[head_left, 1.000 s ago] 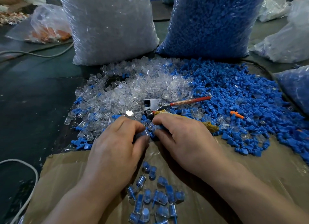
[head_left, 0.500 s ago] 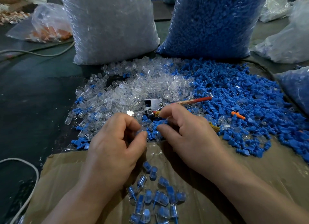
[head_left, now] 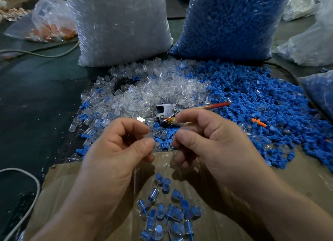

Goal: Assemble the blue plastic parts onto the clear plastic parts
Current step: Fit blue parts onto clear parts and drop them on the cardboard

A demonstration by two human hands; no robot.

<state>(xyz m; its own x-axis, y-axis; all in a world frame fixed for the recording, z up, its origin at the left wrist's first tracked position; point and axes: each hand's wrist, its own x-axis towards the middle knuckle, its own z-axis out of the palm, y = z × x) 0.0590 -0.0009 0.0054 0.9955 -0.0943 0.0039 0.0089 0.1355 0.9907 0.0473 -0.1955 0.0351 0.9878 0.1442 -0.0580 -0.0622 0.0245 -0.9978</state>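
A tall clear bag packed with clear plastic parts stood at 11 o'clock. A matching bag stuffed with blue plastic parts stood beside it at 1 o'clock. A small bag of orange pieces lay at 10 o'clock, a further bag of blue parts at 3 o'clock, and pale bags at 2 o'clock.

On the dark bench, loose clear parts were heaped in the middle, merging into a wide spread of loose blue parts toward 3 o'clock. A metal tool with a red handle lay where the two heaps met, and one orange piece sat among the blue. A cardboard sheet covered the near edge, with a cluster of assembled pieces, blue inside clear, at 6 o'clock. A white cable looped at 8 o'clock.

The left hand had its thumb and forefinger curled together, pinching what looked like a small clear part. The right hand had its fingers curled, the thumb close under the forefinger; whether it held anything could not be told.

A second earlier, both hands were down at the near edge of the heap with fingertips meeting. Now they were raised above it, with a gap between them.
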